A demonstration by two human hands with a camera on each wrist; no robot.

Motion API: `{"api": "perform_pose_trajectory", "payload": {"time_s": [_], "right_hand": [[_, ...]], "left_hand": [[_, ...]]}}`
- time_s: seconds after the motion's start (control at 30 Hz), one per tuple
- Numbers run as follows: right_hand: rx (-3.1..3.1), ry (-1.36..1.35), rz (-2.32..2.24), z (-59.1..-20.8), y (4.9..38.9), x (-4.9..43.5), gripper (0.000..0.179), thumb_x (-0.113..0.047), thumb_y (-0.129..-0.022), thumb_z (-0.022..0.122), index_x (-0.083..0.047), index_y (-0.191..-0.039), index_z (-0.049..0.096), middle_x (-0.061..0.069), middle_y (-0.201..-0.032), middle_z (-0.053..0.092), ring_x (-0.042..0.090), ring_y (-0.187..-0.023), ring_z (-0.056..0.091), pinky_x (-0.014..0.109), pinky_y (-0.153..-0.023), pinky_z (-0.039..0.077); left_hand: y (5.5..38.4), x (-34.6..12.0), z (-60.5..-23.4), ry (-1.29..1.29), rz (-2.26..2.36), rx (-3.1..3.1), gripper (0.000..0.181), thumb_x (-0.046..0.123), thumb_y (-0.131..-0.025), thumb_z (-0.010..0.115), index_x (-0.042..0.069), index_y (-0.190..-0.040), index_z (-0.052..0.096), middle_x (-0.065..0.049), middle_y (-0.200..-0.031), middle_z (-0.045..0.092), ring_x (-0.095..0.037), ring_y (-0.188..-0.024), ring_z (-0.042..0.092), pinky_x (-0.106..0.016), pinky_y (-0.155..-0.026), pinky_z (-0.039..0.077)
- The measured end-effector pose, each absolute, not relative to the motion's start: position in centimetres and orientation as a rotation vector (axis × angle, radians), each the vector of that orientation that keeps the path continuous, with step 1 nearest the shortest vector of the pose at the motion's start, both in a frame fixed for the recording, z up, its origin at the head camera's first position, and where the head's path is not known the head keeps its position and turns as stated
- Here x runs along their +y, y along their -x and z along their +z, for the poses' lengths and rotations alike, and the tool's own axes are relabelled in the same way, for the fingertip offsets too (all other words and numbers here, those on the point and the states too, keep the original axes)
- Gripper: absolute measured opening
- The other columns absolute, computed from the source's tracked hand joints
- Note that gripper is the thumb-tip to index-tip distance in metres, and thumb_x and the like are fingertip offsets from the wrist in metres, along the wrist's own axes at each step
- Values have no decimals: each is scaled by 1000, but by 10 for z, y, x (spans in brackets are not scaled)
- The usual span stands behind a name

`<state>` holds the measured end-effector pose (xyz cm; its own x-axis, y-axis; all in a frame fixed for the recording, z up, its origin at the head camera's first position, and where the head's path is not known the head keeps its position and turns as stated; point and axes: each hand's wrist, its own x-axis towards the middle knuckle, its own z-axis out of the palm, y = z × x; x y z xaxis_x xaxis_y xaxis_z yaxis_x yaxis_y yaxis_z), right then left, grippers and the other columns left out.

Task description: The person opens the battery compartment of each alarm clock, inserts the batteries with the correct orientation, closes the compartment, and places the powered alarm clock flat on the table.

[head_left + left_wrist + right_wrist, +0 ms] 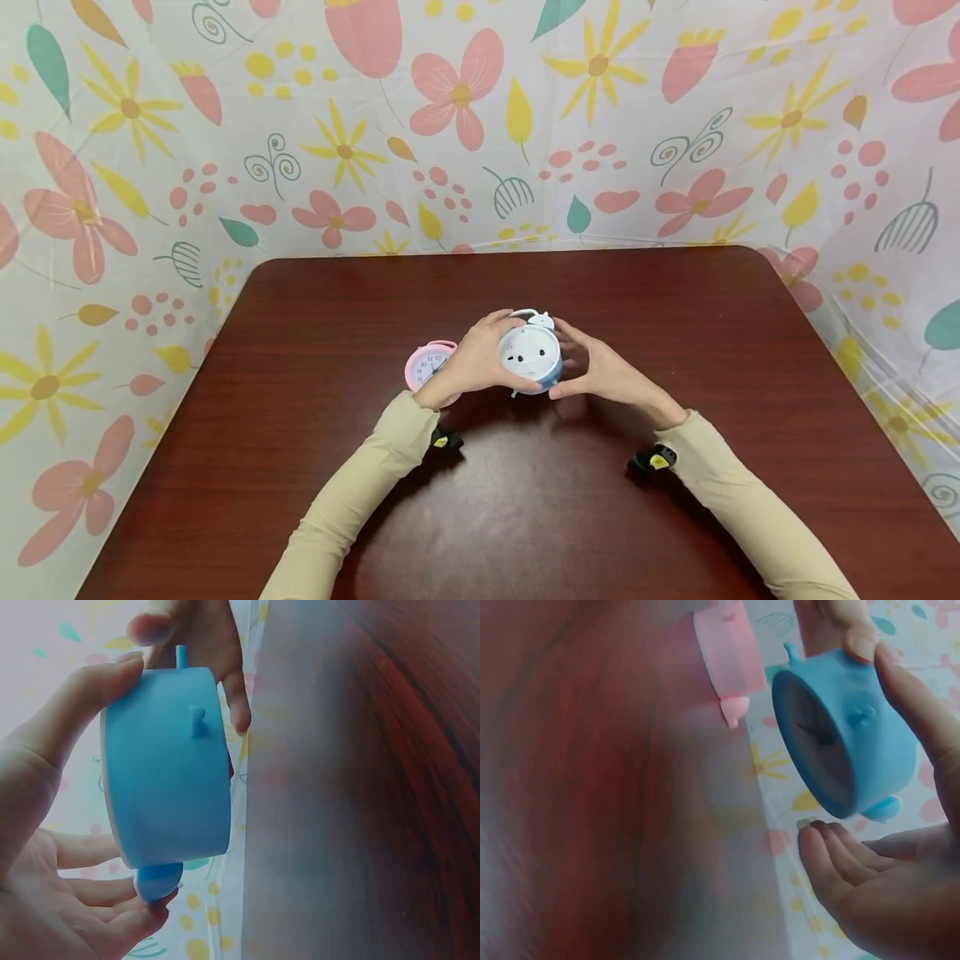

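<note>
A blue alarm clock [531,354] is held up off the table, its white back toward the head view and its bell on top. My left hand [480,357] grips it from the left. In the left wrist view the thumb lies on the blue case [169,765] and fingers reach the bell [159,882]. My right hand [603,371] is spread around the clock's right side. In the right wrist view its thumb is close to the case [885,735], while its extended fingers [836,859] stand apart from the clock; whether the thumb touches I cannot tell.
A pink alarm clock [423,365] with its numbered dial upward is partly hidden behind my left hand and wrist. Both stand over a dark red-brown wooden table [345,300]. A flower-printed cloth [465,192] hangs behind the table and along its sides.
</note>
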<state>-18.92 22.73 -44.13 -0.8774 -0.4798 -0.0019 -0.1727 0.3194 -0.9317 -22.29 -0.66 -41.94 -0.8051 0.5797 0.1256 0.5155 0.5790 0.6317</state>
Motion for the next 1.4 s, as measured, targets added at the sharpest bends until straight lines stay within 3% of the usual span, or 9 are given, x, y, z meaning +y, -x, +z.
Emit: {"api": "perform_pose_trajectory", "payload": {"time_s": [0.13,0.33,0.7,1.07,1.4], "right_hand": [[2101,506,-1723,-446,190,226,99,-7,-79,78,-8,-155,14,21,-152,34,26,-124,54,24,-91,51],[2045,486,-1769,-450,192,223,85,-7,-82,75,-5,-151,26,20,-148,38,10,-119,53,22,-90,51],[1960,526,-1849,-458,192,224,91,-2,-81,74,-7,-153,19,16,-156,26,3,-131,40,15,-98,43],[1948,470,-1935,-458,188,218,82,-7,-86,70,-6,-151,21,14,-147,36,4,-123,48,17,-96,44],[1767,441,-2101,-462,184,213,73,1,-87,66,-9,-146,24,0,-130,46,5,-114,54,20,-91,49]], "left_hand": [[224,-7,-421,-899,1123,2685,83,44,-57,91,14,-127,58,-12,-144,47,-29,-132,45,-47,-97,45],[223,-7,-423,-871,1143,2694,83,44,-57,91,14,-127,59,-13,-145,47,-31,-131,46,-49,-99,43],[222,-6,-426,-808,1241,2667,82,43,-58,91,15,-128,59,-13,-145,47,-29,-133,45,-47,-100,43],[220,-4,-424,-733,1384,2619,75,37,-61,91,14,-125,62,-10,-142,51,-23,-132,47,-42,-98,44],[219,-4,-425,-784,1450,2579,67,37,-64,90,19,-122,63,3,-129,59,-13,-105,55,-32,-87,47]]}}
